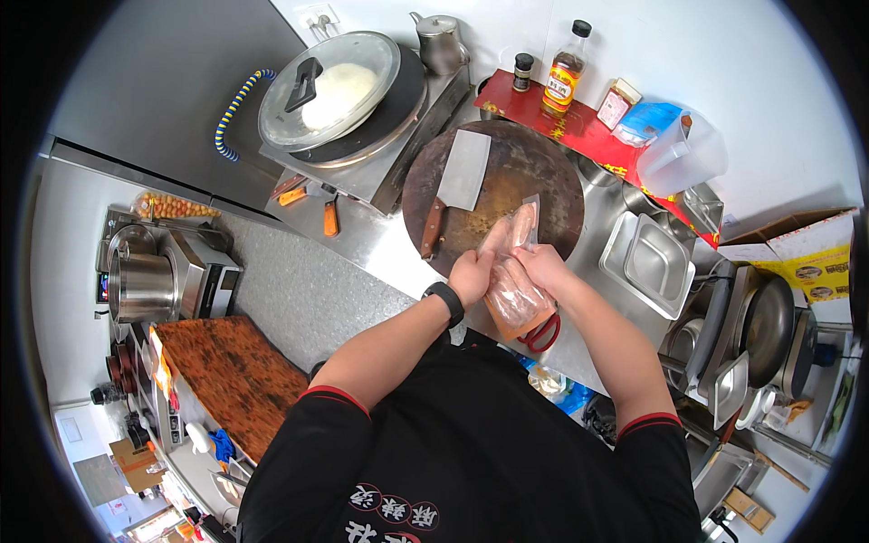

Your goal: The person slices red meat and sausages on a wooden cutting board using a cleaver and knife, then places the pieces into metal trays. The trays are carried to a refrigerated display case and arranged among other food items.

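Observation:
A clear plastic pack of sausages (517,288) is held by both hands over the near edge of a round wooden chopping block (536,159). My left hand (473,275) grips the pack's left side; my right hand (541,266) grips its right side, thumbs close together. Several pale pink sausages show through the film, which narrows between the hands. A cleaver (465,170) with a wooden handle lies flat on the block, left of the pack. Red-handled scissors (543,336) lie on the steel counter just below the pack, their blades hidden.
A pan with a glass lid (329,91) stands at the back left. Orange-handled tools (330,217) lie on the counter's left part. Steel trays (648,265) sit right of the block. Behind it, a red shelf (502,98) holds a sauce bottle (565,71) and a plastic jug (682,156).

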Demonstrator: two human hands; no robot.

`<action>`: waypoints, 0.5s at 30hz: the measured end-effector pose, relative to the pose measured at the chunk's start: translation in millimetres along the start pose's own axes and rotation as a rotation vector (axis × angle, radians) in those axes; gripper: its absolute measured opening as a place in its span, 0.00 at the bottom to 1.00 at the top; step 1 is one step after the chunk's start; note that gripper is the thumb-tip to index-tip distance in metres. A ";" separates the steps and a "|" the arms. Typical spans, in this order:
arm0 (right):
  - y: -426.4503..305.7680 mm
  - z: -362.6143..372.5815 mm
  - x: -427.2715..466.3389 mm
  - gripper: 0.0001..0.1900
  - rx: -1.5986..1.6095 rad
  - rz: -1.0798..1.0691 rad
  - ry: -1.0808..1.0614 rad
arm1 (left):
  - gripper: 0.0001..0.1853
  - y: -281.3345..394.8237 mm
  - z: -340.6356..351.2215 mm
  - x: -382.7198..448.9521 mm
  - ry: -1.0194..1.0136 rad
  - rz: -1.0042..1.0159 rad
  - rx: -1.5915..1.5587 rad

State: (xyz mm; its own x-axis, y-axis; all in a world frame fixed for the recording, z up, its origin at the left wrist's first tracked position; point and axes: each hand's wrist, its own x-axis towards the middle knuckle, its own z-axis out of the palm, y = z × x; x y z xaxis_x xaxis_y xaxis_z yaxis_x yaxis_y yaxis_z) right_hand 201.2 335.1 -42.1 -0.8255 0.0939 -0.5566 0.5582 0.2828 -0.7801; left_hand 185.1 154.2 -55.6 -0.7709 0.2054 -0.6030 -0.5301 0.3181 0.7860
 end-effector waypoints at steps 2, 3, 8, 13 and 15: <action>8.5 -0.5 3.9 0.17 -0.048 -0.060 0.030 | 0.24 -3.9 2.5 -0.6 0.118 0.154 0.160; 8.9 1.7 3.9 0.17 -0.004 -0.068 0.036 | 0.25 -5.9 2.9 -1.0 0.179 0.229 0.241; 25.8 -1.0 16.7 0.19 0.261 -0.019 -0.089 | 0.24 -2.8 3.6 0.8 0.267 0.381 0.416; -5.1 -17.4 21.2 0.30 0.794 0.272 -0.361 | 0.17 23.2 2.4 -12.1 0.127 0.471 0.592; -9.3 -10.2 23.9 0.25 0.857 0.319 -0.275 | 0.15 17.3 3.1 -1.6 0.113 0.620 0.675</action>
State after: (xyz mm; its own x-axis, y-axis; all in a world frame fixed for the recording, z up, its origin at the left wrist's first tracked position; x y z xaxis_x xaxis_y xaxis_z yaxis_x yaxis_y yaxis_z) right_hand 175.4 344.5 -45.2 -0.6361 -0.2126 -0.7417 0.7153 -0.5229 -0.4636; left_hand 178.3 162.2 -41.5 -0.8968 0.4389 -0.0556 0.2803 0.6609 0.6962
